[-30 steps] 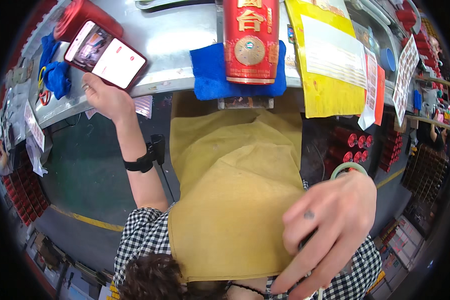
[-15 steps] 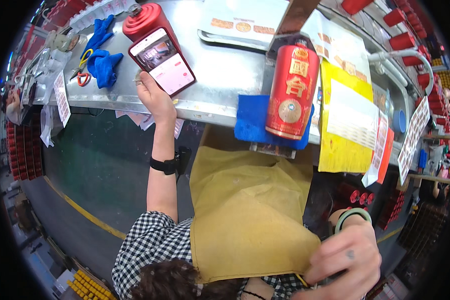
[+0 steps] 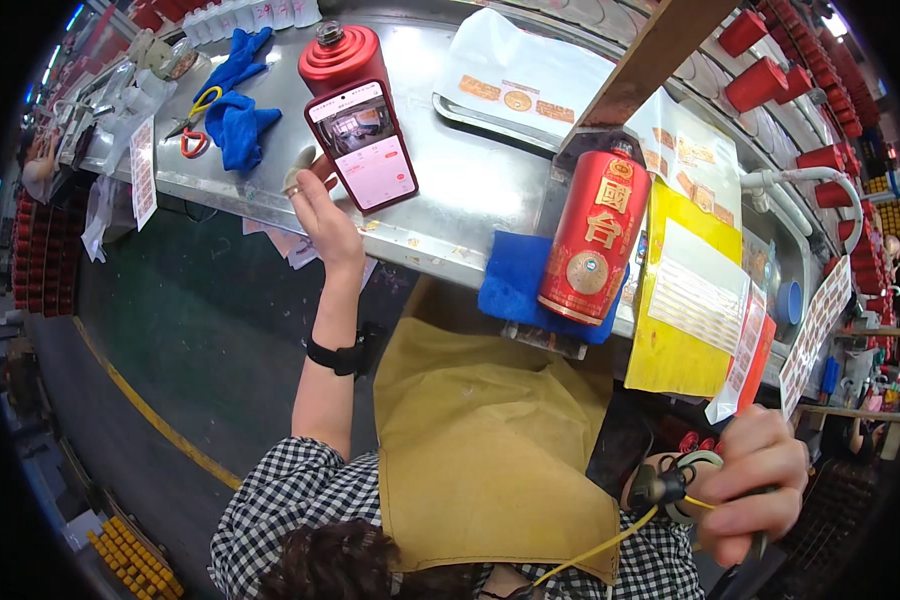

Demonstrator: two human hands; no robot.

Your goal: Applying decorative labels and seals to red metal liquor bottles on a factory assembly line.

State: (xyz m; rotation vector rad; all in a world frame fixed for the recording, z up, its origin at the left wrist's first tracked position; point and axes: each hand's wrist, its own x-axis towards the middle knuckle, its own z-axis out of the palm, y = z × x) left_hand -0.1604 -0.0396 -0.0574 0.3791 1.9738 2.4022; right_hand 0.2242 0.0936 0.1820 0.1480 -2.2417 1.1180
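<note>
My left hand (image 3: pixel 328 225) is at the left edge of a smartphone (image 3: pixel 363 148), its fingers spread and a pale cover on one fingertip. The lit phone leans against a round red bottle (image 3: pixel 338 60). I cannot tell whether the fingers touch the phone. At the lower right my right hand (image 3: pixel 755 490) is closed around a dark cord (image 3: pixel 738 578). A yellow cord (image 3: pixel 602 547) runs from a small black piece (image 3: pixel 660 486) beside this hand toward my collar. A red bottle with gold characters (image 3: pixel 597 235) lies tilted on a blue cloth (image 3: pixel 510 275).
Blue cloths (image 3: pixel 238 130) and yellow-handled scissors (image 3: pixel 202 105) lie at the left of the metal bench (image 3: pixel 440 235). A wooden post (image 3: pixel 630 70) rises behind the lettered bottle. A yellow folder (image 3: pixel 670 370) and label sheets (image 3: pixel 820 330) overhang the right edge. A tray (image 3: pixel 510 120) holds printed sheets.
My right hand has moved up and outward from my collar, drawing the yellow cord taut. My left fingers have spread beside the phone. The view has shifted slightly.
</note>
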